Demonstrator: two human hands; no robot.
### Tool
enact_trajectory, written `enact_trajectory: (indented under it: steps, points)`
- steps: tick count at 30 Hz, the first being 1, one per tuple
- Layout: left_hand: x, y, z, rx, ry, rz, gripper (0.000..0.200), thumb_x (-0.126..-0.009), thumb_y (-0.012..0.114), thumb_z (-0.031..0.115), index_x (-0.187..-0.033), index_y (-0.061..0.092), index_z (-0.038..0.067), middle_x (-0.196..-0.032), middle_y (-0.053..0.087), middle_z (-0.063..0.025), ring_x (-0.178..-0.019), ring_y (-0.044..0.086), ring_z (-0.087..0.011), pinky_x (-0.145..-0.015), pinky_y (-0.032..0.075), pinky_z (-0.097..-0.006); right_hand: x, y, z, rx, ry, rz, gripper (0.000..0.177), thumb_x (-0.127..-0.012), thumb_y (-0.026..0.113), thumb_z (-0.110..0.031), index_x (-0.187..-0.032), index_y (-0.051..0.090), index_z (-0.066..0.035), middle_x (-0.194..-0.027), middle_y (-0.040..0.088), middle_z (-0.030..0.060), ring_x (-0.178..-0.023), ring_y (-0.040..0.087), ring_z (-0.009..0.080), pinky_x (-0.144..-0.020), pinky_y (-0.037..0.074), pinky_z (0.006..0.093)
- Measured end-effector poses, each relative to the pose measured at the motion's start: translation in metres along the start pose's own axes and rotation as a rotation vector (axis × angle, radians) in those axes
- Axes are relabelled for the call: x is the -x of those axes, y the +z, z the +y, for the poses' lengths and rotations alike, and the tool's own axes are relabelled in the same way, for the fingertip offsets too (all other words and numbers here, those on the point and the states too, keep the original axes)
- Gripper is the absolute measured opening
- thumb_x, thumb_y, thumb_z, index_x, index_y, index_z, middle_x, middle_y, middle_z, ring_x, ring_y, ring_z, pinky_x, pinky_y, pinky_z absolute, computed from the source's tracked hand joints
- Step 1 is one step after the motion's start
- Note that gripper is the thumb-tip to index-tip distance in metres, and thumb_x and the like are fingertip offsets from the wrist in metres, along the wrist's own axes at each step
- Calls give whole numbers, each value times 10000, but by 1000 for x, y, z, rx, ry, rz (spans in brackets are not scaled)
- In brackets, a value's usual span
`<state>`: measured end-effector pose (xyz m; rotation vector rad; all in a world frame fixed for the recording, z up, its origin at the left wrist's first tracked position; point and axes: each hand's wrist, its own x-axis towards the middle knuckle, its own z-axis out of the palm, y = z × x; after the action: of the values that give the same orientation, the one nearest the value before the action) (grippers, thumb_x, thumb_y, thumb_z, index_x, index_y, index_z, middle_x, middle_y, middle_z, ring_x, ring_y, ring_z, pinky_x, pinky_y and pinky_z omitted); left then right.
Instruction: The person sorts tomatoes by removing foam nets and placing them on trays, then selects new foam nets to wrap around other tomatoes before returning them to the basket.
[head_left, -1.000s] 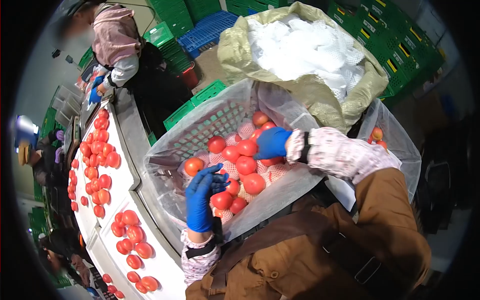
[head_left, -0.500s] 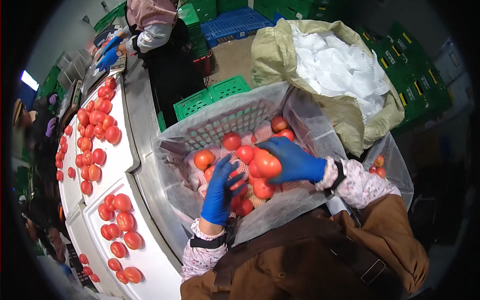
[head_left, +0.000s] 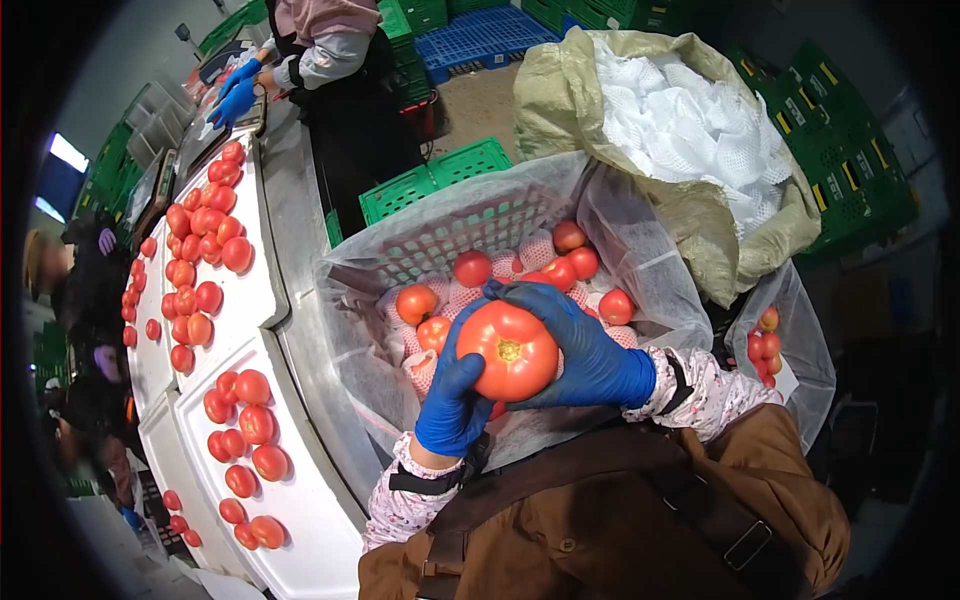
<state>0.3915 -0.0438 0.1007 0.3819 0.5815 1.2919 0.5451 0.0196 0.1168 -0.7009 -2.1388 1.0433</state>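
Observation:
A large red tomato (head_left: pixel 508 350) is held between my two blue-gloved hands, above a lined crate (head_left: pixel 375 255). Its pale stem scar faces up toward me. My left hand (head_left: pixel 450 390) wraps the tomato's left side, and my right hand (head_left: pixel 590 345) grips it from the right and the far side. Below lie more tomatoes, some bare, like the one at the crate's back (head_left: pixel 472 268), and others in pinkish foam nets (head_left: pixel 537 248). My hands hide the middle of the crate.
White trays (head_left: pixel 310 470) with loose tomatoes line the left, beside a metal edge (head_left: pixel 300 215). A sack (head_left: pixel 555 95) of white foam nets (head_left: pixel 690 130) stands behind. Another lined crate (head_left: pixel 800 350) holds tomatoes at right. A co-worker (head_left: pixel 335 70) in blue gloves stands at the far end.
My right hand has brought the tomato left and toward me, turning its stem end up. My left hand, apart with spread fingers before, has closed on it. More tomatoes show at the crate's right.

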Motion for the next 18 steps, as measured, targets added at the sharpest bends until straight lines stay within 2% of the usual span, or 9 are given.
enact_trajectory:
  steps: [6,8,12,15,17,18]
  points:
    - [0,8,-3,-32,-15,-2,700,-754,619,335,-1286,295,14,-1259,402,-118,-1175,403,-231,-997,313,-358,5,-3,-2,25,-53,65,833,-481,818,-220,-1178,393,-53,-1112,450,135,-1045,462,309,-876,387,375]
    - [0,10,-5,-26,-38,42,688,-778,593,372,-1287,295,18,-1270,391,-116,-1183,394,-229,-998,309,-356,6,-3,-2,-75,38,56,820,-486,819,-227,-1171,401,-60,-1108,452,125,-1043,463,305,-872,390,372]
    - [-2,9,-6,-111,-26,-1,650,-811,553,378,-1290,295,24,-1280,379,-118,-1193,381,-232,-998,309,-355,12,-2,2,-63,63,74,812,-489,820,-232,-1168,407,-65,-1111,451,114,-1056,449,301,-878,382,374]
    - [-6,16,-5,-98,1,-66,632,-819,547,345,-1300,288,27,-1280,378,-114,-1194,375,-227,-993,312,-352,15,-2,4,70,-1,103,828,-468,826,-237,-1166,412,-70,-1122,447,113,-1074,426,307,-906,355,380]
    - [-11,21,-9,-308,144,19,673,-799,568,333,-1318,258,37,-1277,376,-113,-1193,367,-225,-981,322,-347,17,-3,10,145,-98,240,869,-468,823,-235,-1205,391,-73,-1163,429,118,-1088,405,325,-933,324,388]
    - [-10,27,-11,-310,147,19,673,-799,568,333,-1318,258,37,-1277,376,-113,-1193,367,-225,-981,322,-347,17,-4,11,145,-102,241,869,-468,823,-235,-1205,391,-73,-1163,429,118,-1088,405,325,-933,324,388]
